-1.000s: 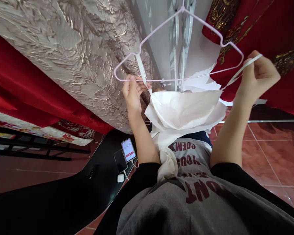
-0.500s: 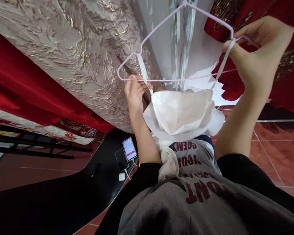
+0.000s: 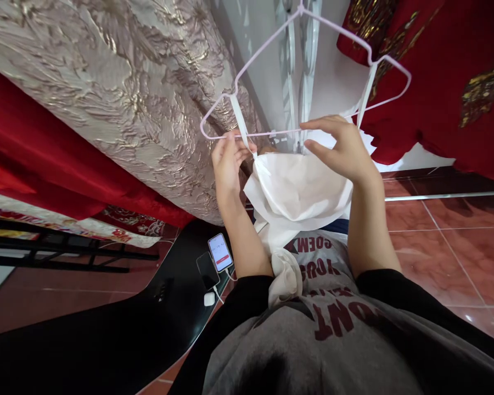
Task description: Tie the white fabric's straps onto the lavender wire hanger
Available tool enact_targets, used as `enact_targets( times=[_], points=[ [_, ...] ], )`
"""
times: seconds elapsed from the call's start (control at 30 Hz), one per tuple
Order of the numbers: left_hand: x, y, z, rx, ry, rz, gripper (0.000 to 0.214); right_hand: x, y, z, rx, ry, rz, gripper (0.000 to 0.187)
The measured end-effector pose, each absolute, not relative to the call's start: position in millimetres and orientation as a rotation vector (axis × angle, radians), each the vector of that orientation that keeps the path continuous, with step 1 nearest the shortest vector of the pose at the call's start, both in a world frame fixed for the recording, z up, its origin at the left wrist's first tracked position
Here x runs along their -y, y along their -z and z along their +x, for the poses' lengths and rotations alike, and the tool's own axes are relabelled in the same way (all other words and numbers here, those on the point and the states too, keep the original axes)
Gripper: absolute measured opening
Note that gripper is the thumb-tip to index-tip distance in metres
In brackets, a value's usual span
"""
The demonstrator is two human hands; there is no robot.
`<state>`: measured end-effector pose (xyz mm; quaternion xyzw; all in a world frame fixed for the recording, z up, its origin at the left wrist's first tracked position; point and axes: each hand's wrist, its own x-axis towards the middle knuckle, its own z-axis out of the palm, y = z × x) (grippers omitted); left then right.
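Observation:
A pale pink hanger has a white garment on it, with one strap looped over each shoulder notch. My left hand pinches the hanger's bottom bar near its left corner, beside the left strap. Over the garment's top edge, my right hand has its thumb and fingers apart. Its fingertips are at the middle of the bottom bar; whether they touch it I cannot tell. The right strap hangs behind that hand, which hides part of the garment.
On the left, a black surface bears two phones, one lit phone and one dark phone, and a small white case. Shiny embossed fabric hangs beside me, and red garments hang on the right. The floor is red tile.
My right hand has let go of the right shoulder and strap of the hanger and moved left and down to the bottom bar's middle. My left hand keeps its hold.

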<state>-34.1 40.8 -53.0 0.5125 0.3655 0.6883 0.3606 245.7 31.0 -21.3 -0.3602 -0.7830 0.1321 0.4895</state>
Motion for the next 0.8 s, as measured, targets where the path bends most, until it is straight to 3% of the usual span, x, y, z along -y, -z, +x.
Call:
enact_targets(
  times=[0.33,0.5,0.63,0.8],
  points=[
    [8.1,21.5,-56.3,-0.813,-1.645,1.507,0.036,-24.7,18.5,245.0,1.848,-0.323,-0.930,0.026],
    [8.9,-12.7,-29.1,-0.592,-1.701,1.537,0.058,-22.7,17.7,242.3,1.850,-0.303,-0.900,0.022],
    [7.2,-31.3,-21.9,-0.565,-1.847,1.364,0.041,-19.9,16.3,246.9,1.863,-0.284,-0.897,0.020],
    [15.2,-27.1,-31.3,-0.765,-2.097,1.008,0.044,-18.5,15.7,252.1,1.884,-0.283,-0.895,0.021]
  ],
)
